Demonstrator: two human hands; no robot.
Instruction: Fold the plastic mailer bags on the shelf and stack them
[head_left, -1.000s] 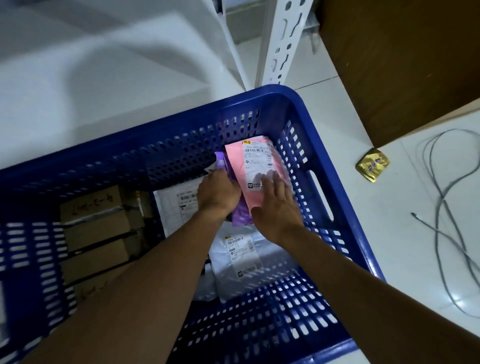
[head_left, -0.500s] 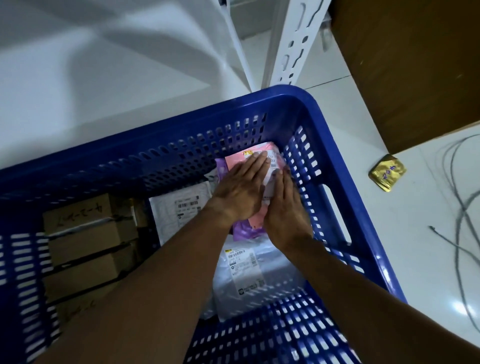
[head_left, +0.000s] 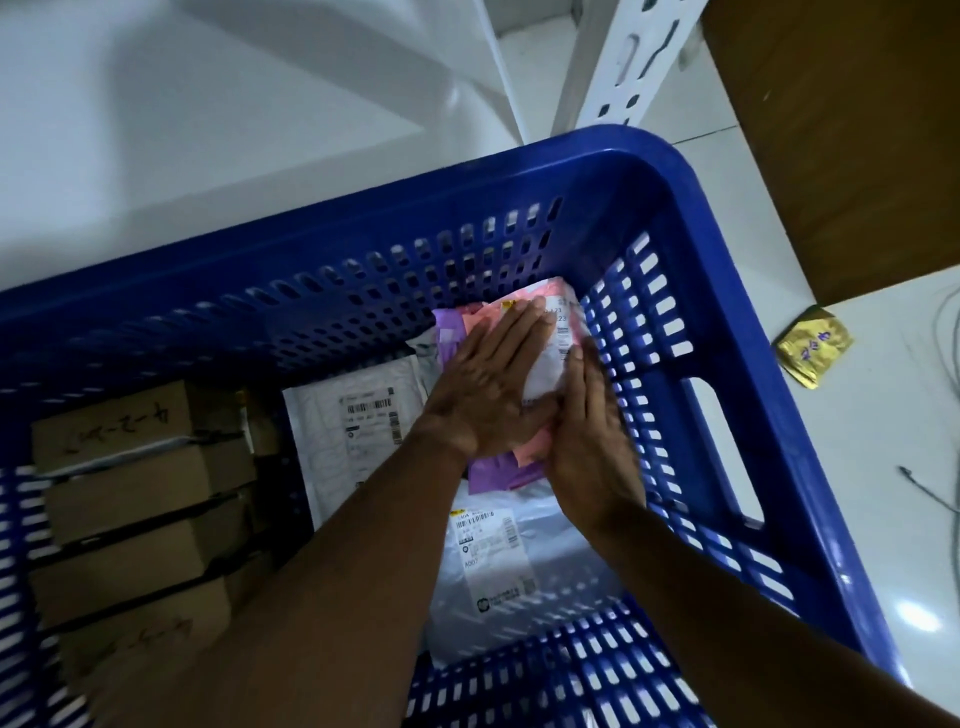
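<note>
Now pink mailer (head_left: 543, 374), upright one second ago, lies flat on purple mailer (head_left: 498, 473), upper right corner of blue basket (head_left: 727, 322). Left hand (head_left: 483, 389) presses top, right hand (head_left: 592, 441) flat against right edge; fingers (head_left: 519, 332) straight, together. Judged: stacked, next mailer due.

White shelf (head_left: 182, 130) at top left, shadowed. White slotted post (head_left: 618, 57) upright behind it. Brown panel (head_left: 841, 130) at top right. Glossy white floor (head_left: 872, 519) on the right shows light glare and carries a gold packet (head_left: 813, 347) and grey cable (head_left: 935, 483), well apart.
</note>
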